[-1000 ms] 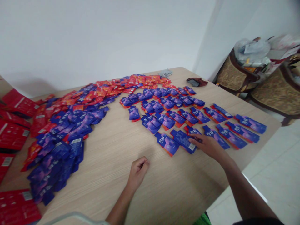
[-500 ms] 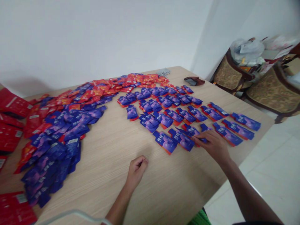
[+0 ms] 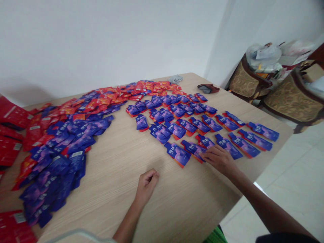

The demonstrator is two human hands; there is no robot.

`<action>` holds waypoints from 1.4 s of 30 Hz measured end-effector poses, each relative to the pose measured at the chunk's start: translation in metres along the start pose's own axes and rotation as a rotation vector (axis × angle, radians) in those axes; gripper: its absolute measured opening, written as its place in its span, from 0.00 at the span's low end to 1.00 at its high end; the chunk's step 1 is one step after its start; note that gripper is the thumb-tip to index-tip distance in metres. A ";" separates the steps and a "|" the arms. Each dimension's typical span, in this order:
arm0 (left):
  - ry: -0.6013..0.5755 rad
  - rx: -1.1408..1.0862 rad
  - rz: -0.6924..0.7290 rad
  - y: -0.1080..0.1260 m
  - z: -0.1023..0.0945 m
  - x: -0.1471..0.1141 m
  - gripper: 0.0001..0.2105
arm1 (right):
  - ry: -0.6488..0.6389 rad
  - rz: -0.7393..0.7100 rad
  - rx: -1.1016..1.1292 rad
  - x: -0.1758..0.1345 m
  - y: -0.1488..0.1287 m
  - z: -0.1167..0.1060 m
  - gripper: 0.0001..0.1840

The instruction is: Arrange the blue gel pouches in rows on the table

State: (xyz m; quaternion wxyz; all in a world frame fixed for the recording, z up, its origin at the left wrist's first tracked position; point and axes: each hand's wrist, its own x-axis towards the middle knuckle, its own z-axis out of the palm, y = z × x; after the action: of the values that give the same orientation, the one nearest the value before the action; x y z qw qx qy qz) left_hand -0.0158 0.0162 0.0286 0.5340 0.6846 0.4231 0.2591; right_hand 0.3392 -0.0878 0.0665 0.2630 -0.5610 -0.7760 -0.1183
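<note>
My right hand [image 3: 219, 158] has its fingers pinched together at the right edge of a purple sachet [image 3: 191, 148] in the nearest row. The purple sachets lie face up, many with an orange-red sachet showing beneath. Under my right hand's knuckles another purple sachet [image 3: 205, 141] is partly covered. To its right lies a further purple sachet [image 3: 229, 146], uncovered. My left hand [image 3: 147, 182] rests on the table as a loose fist, apart from the sachets, with nothing visible in it. At the left end of the row is a sachet pair [image 3: 178, 154].
A heap of purple sachets [image 3: 55, 168] and a pile of red sachets [image 3: 108, 96] spread along the table's left and back. Red boxes [image 3: 10, 148] stand at the far left. A brown pouch [image 3: 209, 88] lies near the back corner. Loaded chairs [image 3: 241, 79] stand beyond the right edge.
My right hand has moved left and slightly nearer along the front row, uncovering the sachet to its right. My left hand has stayed as a fist in place.
</note>
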 end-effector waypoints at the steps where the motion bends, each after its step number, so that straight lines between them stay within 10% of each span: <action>1: 0.000 0.000 -0.002 0.000 0.000 0.000 0.18 | -0.013 0.006 0.006 0.001 0.000 0.001 0.06; 9: -0.001 -0.019 -0.037 0.008 0.000 -0.001 0.18 | -0.144 0.153 0.083 -0.001 0.000 0.008 0.09; 42: -0.025 0.001 -0.032 0.003 -0.002 0.000 0.18 | -0.005 0.403 0.163 0.023 0.015 0.004 0.15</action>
State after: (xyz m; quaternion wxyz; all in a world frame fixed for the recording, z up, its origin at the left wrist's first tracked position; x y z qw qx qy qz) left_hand -0.0161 0.0173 0.0322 0.5431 0.6812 0.4275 0.2414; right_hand 0.3470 -0.0619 0.0742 0.3238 -0.6819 -0.6558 0.0013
